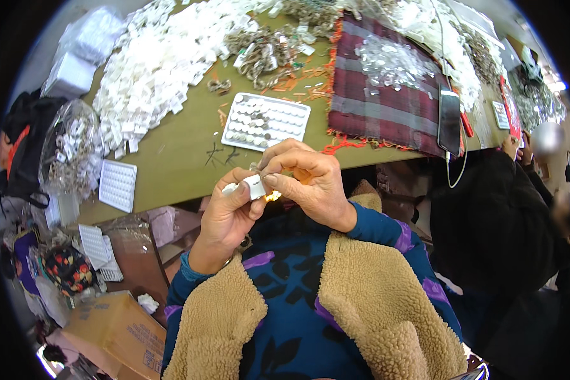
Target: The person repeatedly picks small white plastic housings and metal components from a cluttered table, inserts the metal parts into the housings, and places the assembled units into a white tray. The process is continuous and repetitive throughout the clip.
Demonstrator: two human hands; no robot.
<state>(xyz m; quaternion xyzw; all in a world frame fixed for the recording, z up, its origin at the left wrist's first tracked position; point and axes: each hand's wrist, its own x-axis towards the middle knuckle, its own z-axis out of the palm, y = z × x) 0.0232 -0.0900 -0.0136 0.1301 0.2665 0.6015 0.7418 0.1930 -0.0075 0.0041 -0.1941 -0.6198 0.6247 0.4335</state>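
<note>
In front of my chest, just off the table's near edge, my left hand is closed on a small white block-like piece between thumb and fingers. My right hand meets it from the other side, thumb and fingers pinched together at the piece's edge. What the right fingertips grip is hidden. A bright yellow glint shows between the hands, too small to name. Just beyond them lies a white tray with rows of round wells, many holding small pale or dark round bits.
White pieces are heaped at the far left, near an unfilled tray. A tangled bundle lies behind. Rightward are a plaid cloth with clear bits and a phone. Someone in black sits right; a carton stands lower left.
</note>
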